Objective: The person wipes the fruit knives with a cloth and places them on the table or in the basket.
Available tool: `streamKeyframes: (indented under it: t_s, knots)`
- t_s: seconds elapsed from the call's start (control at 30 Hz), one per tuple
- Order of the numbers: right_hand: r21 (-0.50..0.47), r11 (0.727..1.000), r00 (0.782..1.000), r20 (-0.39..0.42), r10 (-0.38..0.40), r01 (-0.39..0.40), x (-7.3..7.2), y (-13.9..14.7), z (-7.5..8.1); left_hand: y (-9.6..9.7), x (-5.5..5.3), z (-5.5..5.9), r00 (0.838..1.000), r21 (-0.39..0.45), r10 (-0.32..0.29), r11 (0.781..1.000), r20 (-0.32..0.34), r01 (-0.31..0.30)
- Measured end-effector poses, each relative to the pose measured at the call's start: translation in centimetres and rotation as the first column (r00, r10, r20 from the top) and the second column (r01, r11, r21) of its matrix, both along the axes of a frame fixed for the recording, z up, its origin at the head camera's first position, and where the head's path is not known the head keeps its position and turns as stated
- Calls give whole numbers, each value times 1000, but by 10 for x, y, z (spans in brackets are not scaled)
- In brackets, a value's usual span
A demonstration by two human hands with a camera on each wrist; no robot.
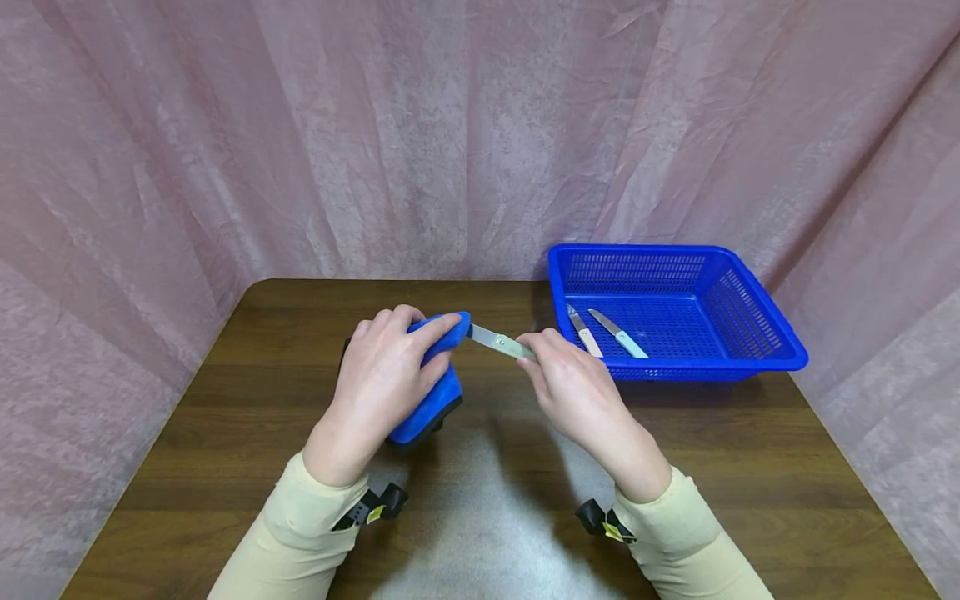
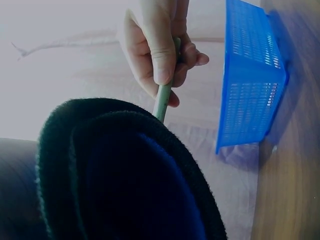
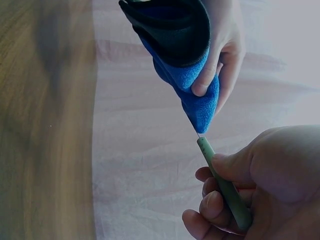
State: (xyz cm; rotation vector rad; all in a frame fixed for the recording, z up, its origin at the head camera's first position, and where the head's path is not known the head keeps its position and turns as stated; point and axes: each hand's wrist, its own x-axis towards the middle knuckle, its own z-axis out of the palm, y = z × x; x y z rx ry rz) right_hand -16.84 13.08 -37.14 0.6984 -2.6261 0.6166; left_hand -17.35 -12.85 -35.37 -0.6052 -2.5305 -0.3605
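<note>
My left hand (image 1: pixel 386 367) grips a blue cloth (image 1: pixel 435 408) with a dark edge, folded around the blade of a small knife (image 1: pixel 506 345). In the right wrist view the left thumb presses the blue cloth (image 3: pixel 187 80) near the base of the blade. The green handle (image 3: pixel 225 190) is held by my right hand (image 1: pixel 573 383), fingers curled round it and thumb along its side. Only a short stretch of blade shows between cloth and handle; the rest is hidden in the cloth. Both hands are raised over the table.
A blue plastic basket (image 1: pixel 675 367) stands at the back right of the wooden table (image 1: pixel 285 400). Inside lie a knife with a pale pink handle (image 1: pixel 588 340) and one with a light green handle (image 1: pixel 628 342). Pink curtains (image 1: pixel 420 150) hang behind the table.
</note>
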Motion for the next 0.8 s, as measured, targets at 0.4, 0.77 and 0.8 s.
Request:
streamKeyframes:
  t_s: [0.4, 0.77, 0.8]
  knots:
    - [2, 1000, 1000, -7, 2, -2, 0, 1, 0, -2, -1, 0, 1000, 3, 9, 1000, 4, -9]
    - [9, 1000, 1000, 11, 0, 0, 0, 0, 0, -4, -2, 1, 1000, 10, 21, 1000, 8, -22]
    - [11, 1000, 1000, 12, 0, 0, 0, 0, 0, -4, -2, 1, 1000, 12, 21, 1000, 6, -21]
